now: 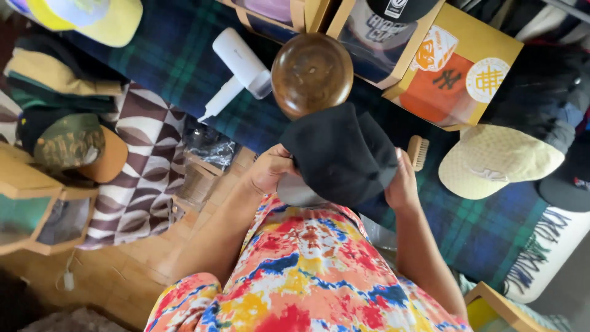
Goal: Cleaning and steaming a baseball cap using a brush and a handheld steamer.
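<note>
A black cap [341, 154] is held up in front of my chest, over the edge of a table covered by a dark blue-green plaid blanket [184, 55]. My left hand [270, 169] grips the cap's left side and my right hand [402, 184] grips its right side. Just beyond the cap stands a rounded brown wooden hat form [311, 74]. A white handheld steamer [236, 67] lies to the form's left. A small wooden brush [418, 152] lies on the blanket close to my right hand.
A cream cap [498, 161] and dark caps [565, 184] lie at the right. Cardboard display boxes [458, 67] with caps stand at the back. Several caps [70, 141] are stacked at the left, above a brown patterned cloth [144, 160]. A wooden floor [117, 270] lies below.
</note>
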